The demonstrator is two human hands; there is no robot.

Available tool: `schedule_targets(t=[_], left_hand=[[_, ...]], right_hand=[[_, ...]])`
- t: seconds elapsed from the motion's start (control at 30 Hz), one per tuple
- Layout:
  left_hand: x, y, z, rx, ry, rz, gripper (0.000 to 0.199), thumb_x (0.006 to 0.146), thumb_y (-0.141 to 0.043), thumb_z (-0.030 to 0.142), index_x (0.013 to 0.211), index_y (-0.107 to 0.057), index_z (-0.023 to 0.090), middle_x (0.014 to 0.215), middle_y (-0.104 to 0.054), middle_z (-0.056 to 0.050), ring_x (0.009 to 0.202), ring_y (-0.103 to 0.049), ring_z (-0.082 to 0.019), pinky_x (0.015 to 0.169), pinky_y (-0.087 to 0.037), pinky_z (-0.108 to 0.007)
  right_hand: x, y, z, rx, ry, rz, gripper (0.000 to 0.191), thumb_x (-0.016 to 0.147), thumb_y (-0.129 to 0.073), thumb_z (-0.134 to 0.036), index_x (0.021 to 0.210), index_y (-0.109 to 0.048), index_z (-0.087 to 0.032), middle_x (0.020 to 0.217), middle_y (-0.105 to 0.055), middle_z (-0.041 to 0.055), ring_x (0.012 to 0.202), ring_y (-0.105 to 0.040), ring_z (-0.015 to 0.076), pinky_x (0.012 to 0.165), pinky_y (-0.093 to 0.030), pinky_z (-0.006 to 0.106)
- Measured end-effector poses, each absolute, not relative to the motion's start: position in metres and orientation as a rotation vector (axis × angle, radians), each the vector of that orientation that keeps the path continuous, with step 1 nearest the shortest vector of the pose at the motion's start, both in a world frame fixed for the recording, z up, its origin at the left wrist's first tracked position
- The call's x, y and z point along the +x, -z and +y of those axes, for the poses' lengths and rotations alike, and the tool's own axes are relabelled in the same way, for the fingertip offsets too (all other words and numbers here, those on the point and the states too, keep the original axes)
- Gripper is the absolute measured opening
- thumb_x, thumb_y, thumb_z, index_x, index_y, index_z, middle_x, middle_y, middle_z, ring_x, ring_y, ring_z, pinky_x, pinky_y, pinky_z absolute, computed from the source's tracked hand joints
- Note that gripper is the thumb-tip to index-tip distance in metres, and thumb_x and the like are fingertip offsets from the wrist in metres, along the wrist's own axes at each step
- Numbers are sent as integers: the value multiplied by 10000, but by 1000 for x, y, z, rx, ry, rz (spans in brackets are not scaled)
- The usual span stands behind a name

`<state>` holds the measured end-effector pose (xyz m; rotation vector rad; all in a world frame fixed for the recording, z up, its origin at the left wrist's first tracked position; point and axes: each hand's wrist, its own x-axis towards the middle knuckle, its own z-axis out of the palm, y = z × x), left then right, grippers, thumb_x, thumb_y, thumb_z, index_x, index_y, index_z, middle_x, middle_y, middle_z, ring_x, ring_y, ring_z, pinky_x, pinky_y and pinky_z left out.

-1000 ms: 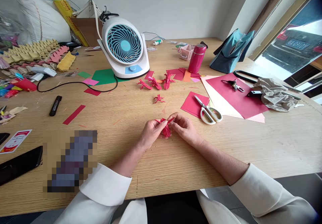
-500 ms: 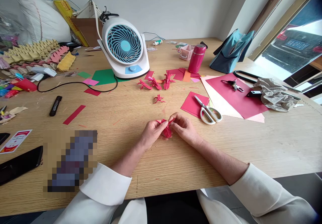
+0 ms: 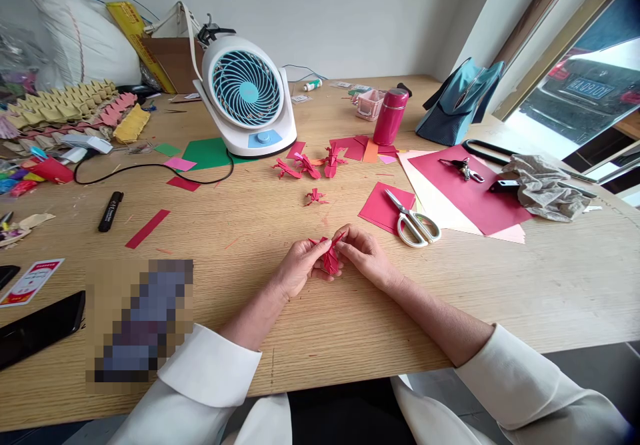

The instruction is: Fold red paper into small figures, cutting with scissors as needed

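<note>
Folded red paper figure [image 3: 331, 262]: between the two hands, near edge side of the tabletop [image 3: 270, 231]; we can't tell if it touches the wood.
Left hand [image 3: 301, 263]: grip closed to a pinch, thumb on the figure's upper face, other fingers beneath.
Right hand [image 3: 369, 256]: grip also closed, thumb and forefinger pinching around the thin right-hand point.
Nearer hand: neither, we see both touching; figure lies right of the left grip, left of the right one.
Figure's long axis: we read the body as running toward the wearer, thin points splaying outward and away to each side.
Scissors [image 3: 407, 214]: beyond the right hand, partly on red paper squares [image 3: 375, 203], blades pointing away and left.
</note>
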<state>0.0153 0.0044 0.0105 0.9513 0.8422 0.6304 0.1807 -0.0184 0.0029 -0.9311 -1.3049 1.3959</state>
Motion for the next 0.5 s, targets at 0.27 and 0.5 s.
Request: schedule_targets(t=[0.27,0.5], left_hand=[[17,-12,3,976,-645,877,482,720,-743,573,753,-687,95,694,-724,-86,578,-671,-142,485,-534,-212],[19,-10,1,1151,-711,966,447,798,-668,554,718,-666,114,633,-691,-57,562,-649,-131,486,-532,-209]], right_hand=[[179,-2,-19,-919,-1416,-1266,250,871,-636,-405,894,-510,-191,696,-586,-25,550,-571,110,566,-478,281],[179,-1,-18,-999,-1368,-1281,215,845,-642,-369,878,-526,-191,701,-590,-21,575,-565,111,574,-470,269]])
